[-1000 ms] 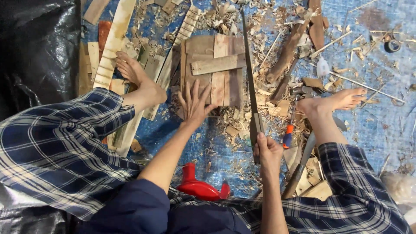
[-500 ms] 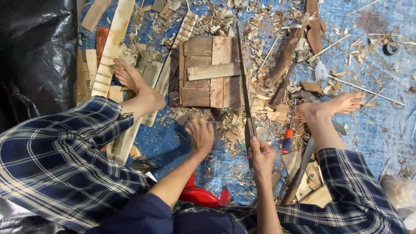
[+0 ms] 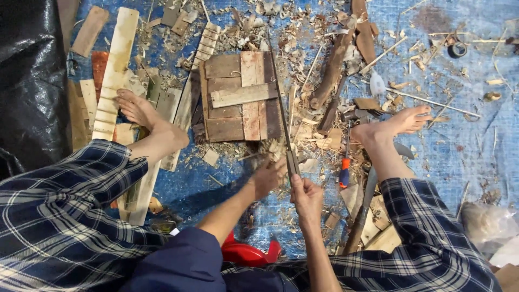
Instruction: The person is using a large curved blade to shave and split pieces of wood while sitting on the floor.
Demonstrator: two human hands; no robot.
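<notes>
While a black plastic sheet (image 3: 30, 81) covers the far left of the floor, a long pale wooden plank (image 3: 113, 70) lies just right of it on the blue tarp (image 3: 465, 146), with the person's left foot (image 3: 143, 116) resting against its near end. Right of the foot sits a square board of joined wooden slats (image 3: 238, 97), ringed by wood shavings (image 3: 303, 48) and offcuts. Near the board's near right corner the left hand (image 3: 268, 176) is down among the shavings; its fingers are curled, but whether its grip is closed on anything I cannot tell. Just right of it the right hand (image 3: 307, 196) has its grip clamped on the near end of a long thin bamboo strip (image 3: 281, 103), which runs away from the person across the right part of the board toward the far side. Near the body a red plastic object (image 3: 250, 253) shows between the legs. Right of the strip an orange-handled tool (image 3: 345, 172) lies near the right foot (image 3: 397, 125). Further right, a small roll of tape (image 3: 458, 50) sits well apart on the tarp.
</notes>
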